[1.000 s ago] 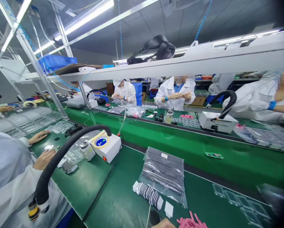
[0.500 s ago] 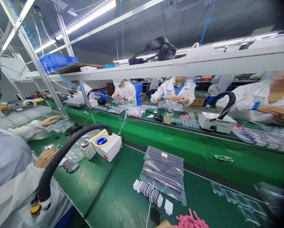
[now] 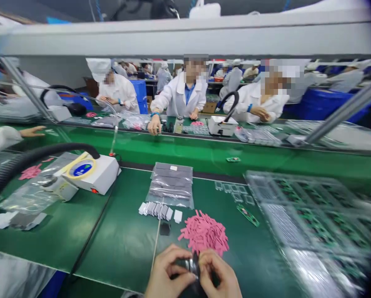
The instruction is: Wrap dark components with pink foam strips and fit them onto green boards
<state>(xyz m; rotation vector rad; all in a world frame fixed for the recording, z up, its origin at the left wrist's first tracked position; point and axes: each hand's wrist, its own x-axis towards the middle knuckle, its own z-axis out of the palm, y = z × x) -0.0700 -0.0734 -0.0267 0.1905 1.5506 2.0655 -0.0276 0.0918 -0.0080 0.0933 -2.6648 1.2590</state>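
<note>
Pink heap: a loose pile of flat, bright pink strips (image 3: 206, 232) lies on the smooth green worktop (image 3: 126, 244); sides are as the wearer sees them.
Left hand: the bare left hand (image 3: 169, 271) is on the near side of the heap, slightly to its left, its grip closed with thumb and fingers on a dark, glossy object (image 3: 195, 265).
Right hand: the bare right hand (image 3: 219, 275) is also just nearer than the heap, its bent fingers gripping the same object from the other side.
Dark object: between the two hands, at the heap's near edge; fingers and blur hide its full shape.
White-faced pieces: an overlapping row of thin white and grey rectangles (image 3: 156, 210) is left of the heap and a little beyond it; a single white rectangular piece (image 3: 178, 216) is just beside the heap.
Dark square: a flat blackish square piece (image 3: 165, 229) is left of the heap.
Bag: a clear plastic bag packed with grey pieces (image 3: 171, 186) lies beyond the heap, to its left.
Circuit board: a narrow green circuit board (image 3: 247, 215) is right of the heap.
Trays: clear plastic trays holding green boards (image 3: 292, 238) stand farther right of the heap.
</note>
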